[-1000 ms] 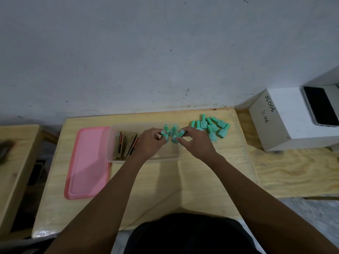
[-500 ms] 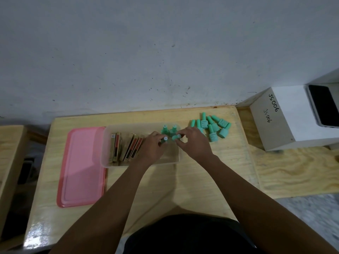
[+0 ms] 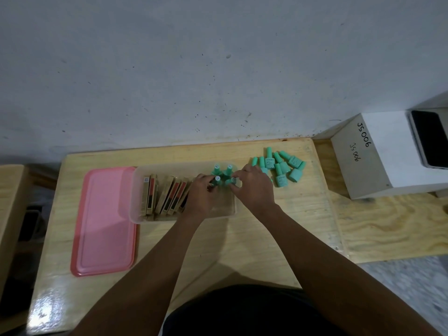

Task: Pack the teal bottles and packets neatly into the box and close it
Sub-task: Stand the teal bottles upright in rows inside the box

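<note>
Just off the outer side of the right hand (image 3: 254, 187), a heap of loose teal bottles (image 3: 282, 167) lies on the counter (image 3: 242, 238), most of them on their sides and touching one another. Well beyond them, further out from that hand, stands a white carton (image 3: 373, 166) with handwriting on it. It carries a dark flat slab (image 3: 430, 139) that the frame edge cuts off.

On the outer side of the left hand (image 3: 201, 197), gold and red packets (image 3: 167, 196) stand on edge, leaning, in the left part of the clear box (image 3: 135, 209). Further out, a pink lid (image 3: 104, 221) lies flat on the counter against the box. Just past the fingertips of both hands, a back pair of bottles (image 3: 221, 170) stands upright inside the box.

The left hand covers the nearest packets, and both hands hide the bodies of the two front bottles, so only their caps show. The print on the packets and bottles is too small to read.

Both forearms reach forward and converge over the right part of the box, backs of the hands up. The left hand's fingers curl round the left front bottle (image 3: 217, 180), and the right hand pinches the right front bottle (image 3: 232, 181). These two stand side by side between the hands.
</note>
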`<state>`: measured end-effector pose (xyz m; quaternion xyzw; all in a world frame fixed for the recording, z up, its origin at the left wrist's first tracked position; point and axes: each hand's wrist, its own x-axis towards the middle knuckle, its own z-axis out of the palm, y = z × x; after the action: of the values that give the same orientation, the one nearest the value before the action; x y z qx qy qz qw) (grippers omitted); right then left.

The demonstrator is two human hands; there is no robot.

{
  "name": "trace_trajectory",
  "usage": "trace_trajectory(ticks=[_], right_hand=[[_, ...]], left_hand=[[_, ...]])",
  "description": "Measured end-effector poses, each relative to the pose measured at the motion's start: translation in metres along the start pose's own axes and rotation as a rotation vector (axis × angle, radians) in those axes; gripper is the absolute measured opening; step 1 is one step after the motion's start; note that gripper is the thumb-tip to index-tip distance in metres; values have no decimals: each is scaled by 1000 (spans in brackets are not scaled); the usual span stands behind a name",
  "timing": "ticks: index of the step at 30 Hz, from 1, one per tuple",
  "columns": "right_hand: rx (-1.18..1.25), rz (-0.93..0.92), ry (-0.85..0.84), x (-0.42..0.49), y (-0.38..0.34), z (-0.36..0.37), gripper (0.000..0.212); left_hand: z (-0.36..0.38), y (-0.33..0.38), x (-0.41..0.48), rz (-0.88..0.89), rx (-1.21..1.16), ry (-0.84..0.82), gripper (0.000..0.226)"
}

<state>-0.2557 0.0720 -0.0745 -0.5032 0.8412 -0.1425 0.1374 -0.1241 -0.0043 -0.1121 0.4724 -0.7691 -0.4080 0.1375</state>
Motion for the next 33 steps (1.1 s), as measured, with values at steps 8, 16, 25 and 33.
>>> trace_trajectory(ticks=[8, 16, 25, 33], right_hand=[[18, -18, -11, 2, 3, -3, 28], [19, -19, 8, 8, 1, -3, 27], [-13, -15, 61, 9, 3, 0, 25], [19, -17, 72, 9, 2, 1, 21]], left_hand=[[1, 0, 6, -42, -10, 41, 28], [0, 0, 7, -11, -21, 57, 32], [-2, 11, -1, 43, -56, 154, 26], [-6, 17, 6, 37, -47, 162, 18]])
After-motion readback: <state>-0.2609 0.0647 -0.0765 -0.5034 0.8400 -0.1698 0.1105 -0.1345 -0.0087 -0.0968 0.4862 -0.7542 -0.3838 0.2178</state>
